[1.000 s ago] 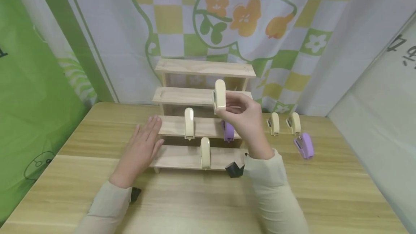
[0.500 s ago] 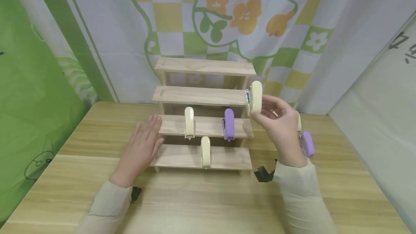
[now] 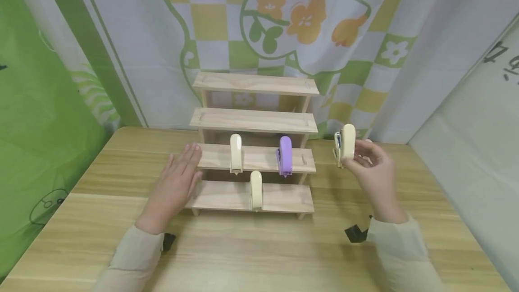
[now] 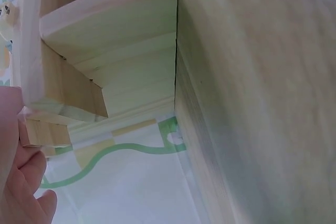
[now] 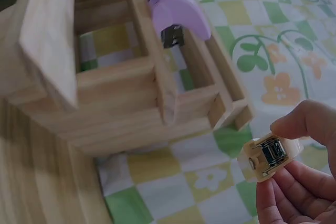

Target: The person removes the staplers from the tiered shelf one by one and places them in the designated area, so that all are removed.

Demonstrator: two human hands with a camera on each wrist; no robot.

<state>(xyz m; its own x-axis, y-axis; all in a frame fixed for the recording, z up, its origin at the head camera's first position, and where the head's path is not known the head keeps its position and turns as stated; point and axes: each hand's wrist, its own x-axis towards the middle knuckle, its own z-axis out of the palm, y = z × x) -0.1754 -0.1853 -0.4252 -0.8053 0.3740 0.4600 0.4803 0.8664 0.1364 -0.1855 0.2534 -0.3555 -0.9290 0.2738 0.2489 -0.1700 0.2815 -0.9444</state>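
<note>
My right hand (image 3: 375, 172) pinches a cream stapler (image 3: 348, 141) between thumb and fingers, upright, to the right of the stepped wooden shelf (image 3: 255, 120). In the right wrist view the same stapler (image 5: 269, 156) shows its metal end. My left hand (image 3: 174, 184) rests with straight fingers on the left end of the second step from the bottom. That step bears a cream stapler (image 3: 236, 153) and a purple stapler (image 3: 285, 156). On the lowest step stands another cream stapler (image 3: 256, 190). Staplers on the table at the right are mostly hidden behind my right hand.
The shelf stands on a wooden table (image 3: 251, 251), with a patterned curtain (image 3: 211, 21) close behind it. A green cloth (image 3: 44, 116) hangs at the left and a pale wall (image 3: 474, 116) stands at the right. Dark wrist camera parts (image 3: 356, 233) show by the right sleeve.
My right hand has carried the cream stapler from in front of the shelf to the right, then lower towards the table. The left hand has stayed on the shelf.
</note>
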